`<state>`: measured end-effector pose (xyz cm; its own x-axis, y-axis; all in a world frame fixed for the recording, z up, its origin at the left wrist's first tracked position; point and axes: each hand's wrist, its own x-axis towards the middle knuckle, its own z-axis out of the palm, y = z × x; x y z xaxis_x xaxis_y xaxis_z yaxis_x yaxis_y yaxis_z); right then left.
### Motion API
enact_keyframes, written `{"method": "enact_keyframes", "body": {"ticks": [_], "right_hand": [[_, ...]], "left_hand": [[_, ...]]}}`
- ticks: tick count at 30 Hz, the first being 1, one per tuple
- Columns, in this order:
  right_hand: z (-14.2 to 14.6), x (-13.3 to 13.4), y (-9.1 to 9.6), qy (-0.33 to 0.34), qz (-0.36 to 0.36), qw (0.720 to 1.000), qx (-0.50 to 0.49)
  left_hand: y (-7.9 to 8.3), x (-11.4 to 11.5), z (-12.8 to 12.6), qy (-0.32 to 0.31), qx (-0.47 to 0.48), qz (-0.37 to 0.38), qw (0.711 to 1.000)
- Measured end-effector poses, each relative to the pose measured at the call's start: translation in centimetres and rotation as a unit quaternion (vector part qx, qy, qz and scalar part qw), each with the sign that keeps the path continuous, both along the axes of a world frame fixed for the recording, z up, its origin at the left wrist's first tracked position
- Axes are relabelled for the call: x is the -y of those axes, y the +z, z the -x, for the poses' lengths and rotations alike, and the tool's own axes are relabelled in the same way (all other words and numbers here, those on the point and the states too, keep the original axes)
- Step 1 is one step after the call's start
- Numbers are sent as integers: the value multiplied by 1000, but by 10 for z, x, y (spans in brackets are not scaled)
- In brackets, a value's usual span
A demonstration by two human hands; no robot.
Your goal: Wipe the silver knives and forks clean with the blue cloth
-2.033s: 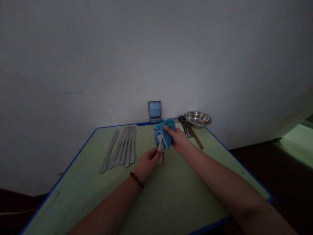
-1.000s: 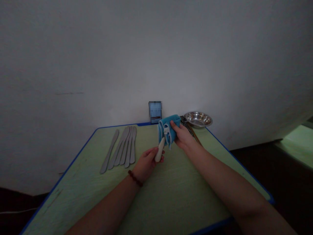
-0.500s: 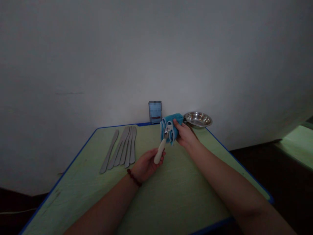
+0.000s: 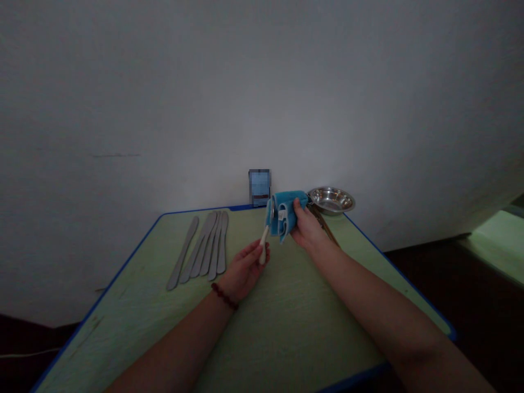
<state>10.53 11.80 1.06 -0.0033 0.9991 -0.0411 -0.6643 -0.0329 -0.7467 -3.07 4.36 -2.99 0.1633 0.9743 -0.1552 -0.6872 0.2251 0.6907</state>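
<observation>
My left hand [image 4: 248,265] wears a dark red bead bracelet at the wrist. Its fingers grip the cream handle of a utensil [image 4: 265,248], whose shiny metal end points up into the cloth. The cloth hides most of that end, so its exact kind does not show. In my right hand [image 4: 307,226] is a folded blue cloth [image 4: 291,197] with pale edges and a white label, held against the utensil's metal end. Both hands are above the middle of the table. To their left, several grey table knives [image 4: 200,251] lie side by side.
A shiny metal bowl [image 4: 332,201] stands at the back right of the pale green table [image 4: 286,327] with blue edging. Brown long-handled items [image 4: 331,233] lie beside the bowl, partly behind my right hand. A phone-like screen [image 4: 260,188] leans on the wall.
My left hand has moved slightly left and turned the utensil, so its handle looks narrower. The cloth has shifted and now covers the metal end differently. The knives and bowl stay put.
</observation>
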Motion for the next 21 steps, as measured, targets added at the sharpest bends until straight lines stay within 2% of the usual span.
{"method": "enact_keyframes", "body": {"ticks": [9,14,21], "right_hand": [[9,11,0,35,7,999,1],[14,20,5,52,9,999,-8],[18,24,6,36,-1,999,7]], "left_hand": [[-1,-3,-2,53,-6,2,999],[-2,-4,-2,62,-30,5,998],[-2,-4,-3,74,-50,7,996]]}}
